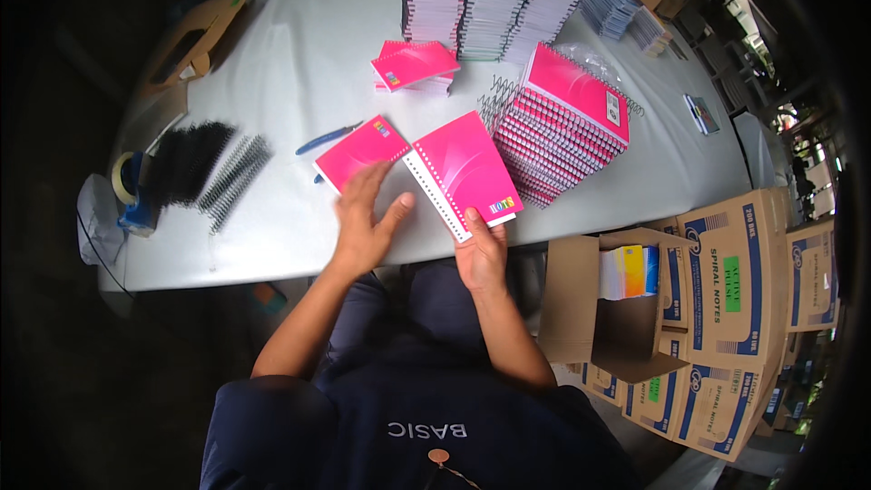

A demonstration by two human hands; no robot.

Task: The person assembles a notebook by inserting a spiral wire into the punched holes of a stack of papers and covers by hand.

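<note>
Nearest the camera is the person's dark shirt [363,390], with both forearms reaching up from it over the near edge of the pale counter [290,63]. The right grip [483,263] is closed on the lower edge of a pink notebook [467,168], thumb pressed on the cover and the other fingers underneath. The notebook is tilted, with a punched white strip along its left side, and sits between the left grip [363,222] and a stack of spiral notebooks [562,141].

The left grip is spread, thumb well apart from the fingers, pinching nothing. Its fingertips overlap the lower edge of a pink cover [361,147]; whether they touch it I cannot tell. A blue tool [327,139] lies partly beneath that cover.

Farther left are black coils [190,159], grey coils [238,177] and a tape roll [122,177]. Beyond the hands stand a small pink pile [413,66] and tall paper stacks [490,0]. At the right, below the counter, a carton [569,295] holds yellow and blue booklets [628,270].
</note>
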